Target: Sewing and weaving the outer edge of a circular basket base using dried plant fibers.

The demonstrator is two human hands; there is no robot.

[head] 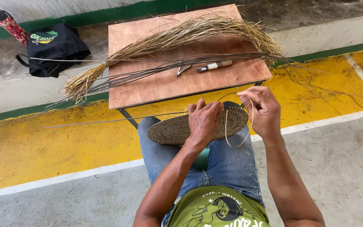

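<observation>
The left hand is laid palm down on a flat woven disc, its fingers curled over the far rim and pressed to the weave, so the disc is held against the lap. Just to its right, the right hand is raised a little above the disc's edge, its fingers pinched closed on a thin pale strand; the strand is looped down from that pinch, past the rim, and back up between the two hands. The disc is rested across both thighs, clad in blue jeans, with a green shirt seen nearer the body. Beyond the hands a low wooden table is stood. On it, a bundle of dry straw is spread, with dark thin stems laid beneath it and trailing off to the left. A knife and a small metal tool are set just past the left hand's fingertips. Far off to the left, a black bag and a red bottle are left on the floor.
</observation>
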